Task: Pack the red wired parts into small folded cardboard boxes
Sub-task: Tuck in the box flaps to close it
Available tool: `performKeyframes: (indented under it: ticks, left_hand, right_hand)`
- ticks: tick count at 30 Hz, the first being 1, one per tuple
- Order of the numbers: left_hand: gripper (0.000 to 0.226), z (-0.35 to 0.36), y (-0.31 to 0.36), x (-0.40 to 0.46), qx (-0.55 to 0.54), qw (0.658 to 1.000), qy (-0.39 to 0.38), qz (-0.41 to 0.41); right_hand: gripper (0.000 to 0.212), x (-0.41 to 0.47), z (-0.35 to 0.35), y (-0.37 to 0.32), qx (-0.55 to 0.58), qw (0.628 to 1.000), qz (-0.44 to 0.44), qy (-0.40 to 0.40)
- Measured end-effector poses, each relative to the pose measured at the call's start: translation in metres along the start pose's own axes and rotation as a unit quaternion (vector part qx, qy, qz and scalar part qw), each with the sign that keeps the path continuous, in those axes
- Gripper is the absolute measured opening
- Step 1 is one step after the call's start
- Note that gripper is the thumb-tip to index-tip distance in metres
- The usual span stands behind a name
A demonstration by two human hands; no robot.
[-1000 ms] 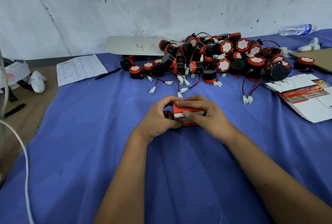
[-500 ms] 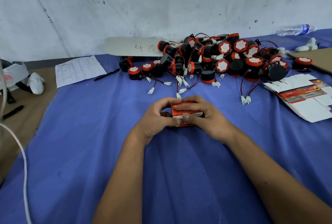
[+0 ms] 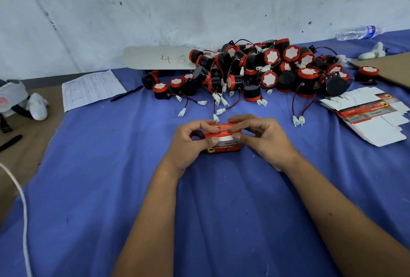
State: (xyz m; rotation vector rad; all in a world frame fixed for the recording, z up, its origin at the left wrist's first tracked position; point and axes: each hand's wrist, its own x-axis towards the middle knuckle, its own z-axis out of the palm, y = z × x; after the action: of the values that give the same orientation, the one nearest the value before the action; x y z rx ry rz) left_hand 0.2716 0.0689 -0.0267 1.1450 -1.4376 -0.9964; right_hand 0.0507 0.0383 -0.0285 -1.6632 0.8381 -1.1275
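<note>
Small red printed cardboard box, rectangular, at the middle of the blue cloth-covered table, pinched between left hand and right hand. Cylindrical red-and-black wired parts heaped at the far edge; flat box blanks stacked at the right edge.

Both forearms bare, reaching up from the near edge of the bench and converging at its middle. Left hand curled, thumb and fingertips pinching the box from the left. Right hand curled likewise, fingers over the top, thumb against the front. Wrists low, near the cloth.
</note>
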Motion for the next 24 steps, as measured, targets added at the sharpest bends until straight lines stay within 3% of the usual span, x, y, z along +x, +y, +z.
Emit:
performKeyframes:
  ticks: [7, 13, 20, 24]
  left_hand:
    - [0.020, 0.004, 0.001, -0.003, 0.064, 0.996, -0.041, 0.053]
    - [0.031, 0.003, -0.005, -0.002, 0.027, 0.997, -0.021, 0.065]
    - [0.028, 0.002, -0.009, 0.000, 0.085, 0.992, 0.030, 0.089]
    - [0.035, 0.002, -0.011, 0.000, 0.118, 0.988, 0.038, 0.093]
  right_hand:
    - [0.014, 0.003, 0.010, -0.004, -0.065, 0.997, -0.022, 0.026]
    - [0.015, 0.000, 0.001, -0.004, -0.127, 0.991, -0.039, -0.030]
    - [0.008, 0.000, 0.012, -0.004, -0.227, 0.961, -0.160, 0.007]
    - [0.007, -0.001, 0.013, -0.003, -0.241, 0.954, -0.177, 0.010]
